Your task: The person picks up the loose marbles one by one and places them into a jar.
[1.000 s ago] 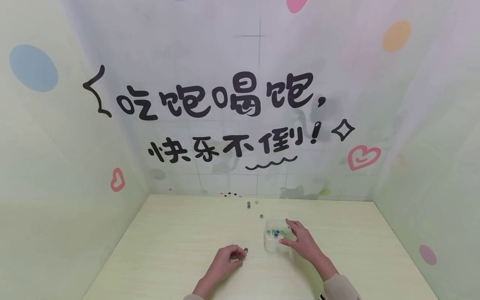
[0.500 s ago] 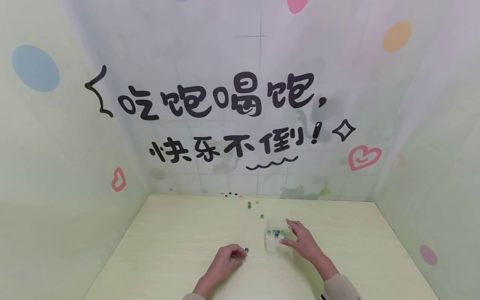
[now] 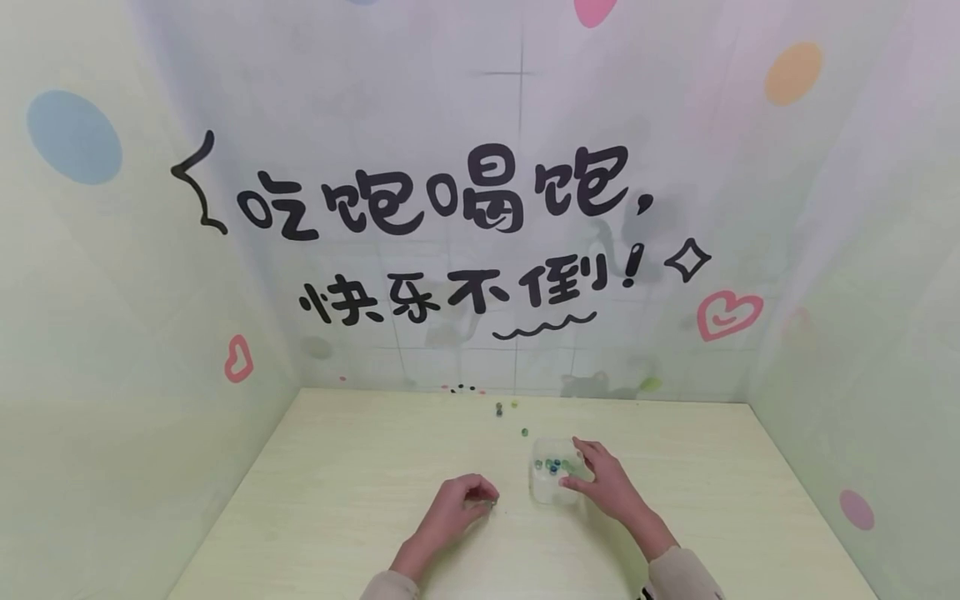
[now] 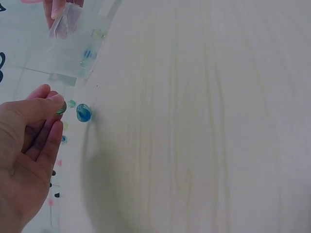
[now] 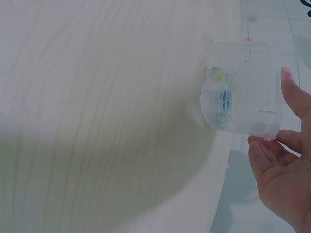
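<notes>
My left hand [image 3: 456, 507] is low over the table, left of a clear plastic box. In the left wrist view its thumb and fingers pinch a green marble [image 4: 61, 109]. A blue marble [image 4: 83, 113] appears just beyond those fingertips; the head view mostly hides it behind the hand. My right hand [image 3: 609, 487] grips the box [image 3: 543, 493] at its right side, thumb on one side and fingers on the other. Several green and blue marbles [image 3: 553, 468] lie inside, also visible through the box wall [image 5: 248, 63] in the right wrist view.
Behind the box, a green marble [image 3: 524, 432] lies on the pale wooden table [image 3: 337, 483]. Farther back are a dark marble pair [image 3: 498, 409] and a yellowish marble [image 3: 514, 404]. A printed cloth backdrop [image 3: 420, 358] rises along the table's back and sides.
My left hand has moved slightly forward and right, onto the spot of the marble that lay ahead of its fingertips. The right hand and the box have stayed in place.
</notes>
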The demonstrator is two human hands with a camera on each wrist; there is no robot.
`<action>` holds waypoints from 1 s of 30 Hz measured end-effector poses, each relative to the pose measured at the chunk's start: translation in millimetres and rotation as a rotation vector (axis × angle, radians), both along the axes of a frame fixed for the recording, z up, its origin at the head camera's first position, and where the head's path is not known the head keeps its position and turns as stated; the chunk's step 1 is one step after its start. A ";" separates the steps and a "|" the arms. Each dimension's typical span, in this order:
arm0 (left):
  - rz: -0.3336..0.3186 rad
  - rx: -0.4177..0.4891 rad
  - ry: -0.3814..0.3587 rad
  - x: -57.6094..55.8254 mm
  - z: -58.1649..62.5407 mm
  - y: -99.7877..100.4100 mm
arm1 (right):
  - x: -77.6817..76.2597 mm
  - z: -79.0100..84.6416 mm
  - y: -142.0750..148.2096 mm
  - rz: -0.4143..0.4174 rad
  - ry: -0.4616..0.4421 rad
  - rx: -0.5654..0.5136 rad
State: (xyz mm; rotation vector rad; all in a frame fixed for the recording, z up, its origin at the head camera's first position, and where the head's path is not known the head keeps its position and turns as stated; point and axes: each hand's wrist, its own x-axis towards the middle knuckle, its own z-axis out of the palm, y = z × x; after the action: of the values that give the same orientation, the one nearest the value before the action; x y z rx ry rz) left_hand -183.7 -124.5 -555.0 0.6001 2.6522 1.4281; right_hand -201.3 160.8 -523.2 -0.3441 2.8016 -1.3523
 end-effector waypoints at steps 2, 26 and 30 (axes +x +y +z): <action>0.001 0.001 -0.003 -1.7 3.1 2.1 | 0.0 0.4 0.2 0.000 -0.003 -0.002; -0.007 0.028 0.044 -10.4 19.5 21.7 | -0.8 -2.4 -0.7 0.006 0.012 -0.006; -0.001 0.029 0.059 -12.7 24.1 26.7 | -1.9 -2.8 0.2 0.002 0.024 0.003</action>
State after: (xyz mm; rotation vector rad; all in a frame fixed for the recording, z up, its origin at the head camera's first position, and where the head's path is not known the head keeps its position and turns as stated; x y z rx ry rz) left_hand -196.4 -97.8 -530.9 0.6562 2.6792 1.4740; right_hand -203.2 161.0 -526.0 -0.3661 2.8214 -1.3530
